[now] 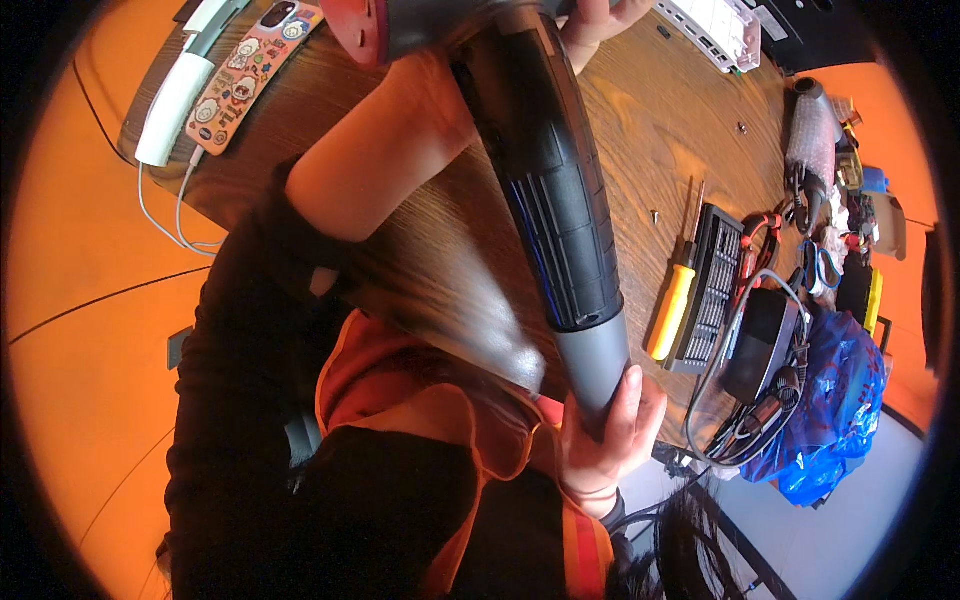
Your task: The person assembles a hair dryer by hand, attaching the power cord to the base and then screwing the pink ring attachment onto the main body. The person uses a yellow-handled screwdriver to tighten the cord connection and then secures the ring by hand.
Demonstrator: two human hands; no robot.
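A long black appliance with a ribbed, vented body (560, 190) slants across the middle of the view, its make-up suggesting no clear kind. Its near end is a smooth grey cylinder (590, 360), and my right hand (622, 430) is closed round that part. At the far end there is a dark grey head with a red part (358, 28), cut off by the top edge. My left forearm passes behind the appliance, and fingers of my left hand (600, 25) curl at its far end; the palm is hidden.
On the wooden table (420, 270), a yellow-handled screwdriver (672, 310) lies beside a black bit case (708, 290). Right of them are a black power adapter (762, 345) and a blue plastic bag (830, 410). A sticker-covered phone (250, 85) lies far left, a white plastic housing (715, 35) far right.
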